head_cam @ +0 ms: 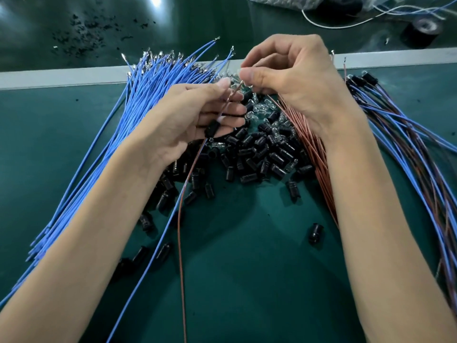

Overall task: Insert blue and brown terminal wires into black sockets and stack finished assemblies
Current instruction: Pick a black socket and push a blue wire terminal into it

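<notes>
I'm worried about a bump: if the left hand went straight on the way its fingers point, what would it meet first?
Probably the right hand, just beyond the left hand. The socket pile seems lower, though depth is unclear.

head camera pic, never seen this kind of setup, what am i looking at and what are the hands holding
One view, from a camera on a person's head, looking down at their bare hands; no machine. On the green table lie blue wires at left, a heap of black sockets in the middle, brown wires beside it, finished assemblies at right. The left hand holds a socket with a blue wire hanging from it; the right hand pinches the tip of a brown wire.
</notes>
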`<state>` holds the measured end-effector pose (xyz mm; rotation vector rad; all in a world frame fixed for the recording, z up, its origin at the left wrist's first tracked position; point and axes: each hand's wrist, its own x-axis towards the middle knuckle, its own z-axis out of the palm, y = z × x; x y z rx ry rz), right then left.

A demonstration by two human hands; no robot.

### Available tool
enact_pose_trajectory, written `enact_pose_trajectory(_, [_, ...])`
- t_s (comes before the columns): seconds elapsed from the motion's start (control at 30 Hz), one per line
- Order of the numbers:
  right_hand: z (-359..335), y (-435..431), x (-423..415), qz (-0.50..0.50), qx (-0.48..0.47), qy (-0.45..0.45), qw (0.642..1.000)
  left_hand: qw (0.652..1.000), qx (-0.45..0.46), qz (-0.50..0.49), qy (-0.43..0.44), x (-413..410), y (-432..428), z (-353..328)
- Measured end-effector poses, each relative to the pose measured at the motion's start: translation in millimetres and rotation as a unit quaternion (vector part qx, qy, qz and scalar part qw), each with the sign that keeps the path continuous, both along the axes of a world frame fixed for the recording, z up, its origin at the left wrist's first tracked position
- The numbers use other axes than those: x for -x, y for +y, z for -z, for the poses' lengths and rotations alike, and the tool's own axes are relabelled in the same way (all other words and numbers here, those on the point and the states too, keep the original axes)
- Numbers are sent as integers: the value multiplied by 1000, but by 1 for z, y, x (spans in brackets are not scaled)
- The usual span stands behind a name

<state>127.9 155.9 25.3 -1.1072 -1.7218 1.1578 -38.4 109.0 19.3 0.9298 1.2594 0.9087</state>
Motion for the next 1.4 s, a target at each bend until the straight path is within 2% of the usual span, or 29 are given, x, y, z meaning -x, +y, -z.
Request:
enact_pose_trajectory(0.1, [-1,0,-2,-4,0,-9,1000,998,48,47,-20,5,1,0])
enact_pose_trajectory(0.3, [0,1,-3,-29,-9,-48,998,991,58,92,-82,11,1,2])
enact_pose_trajectory(0.53, [5,3,2,-30,-19,-105,994,997,-4,82,-11,8,2,10])
enact_pose_trajectory(0.73, [6,1,7,-32,-3,-85,996,996,-43,79,0,4,0,15])
enact_pose_trajectory(0.9, [4,1,3,-22,8,-60,998,997,-30,62,-37,6,3,11])
enact_pose_trajectory(1.2, [-1,-2,-7,-62,22,-12,998,995,-42,47,-72,7,0,9])
enact_pose_trajectory(1.4, [1,-1,-7,-51,30,-7,998,995,-57,-39,-74,5,1,7])
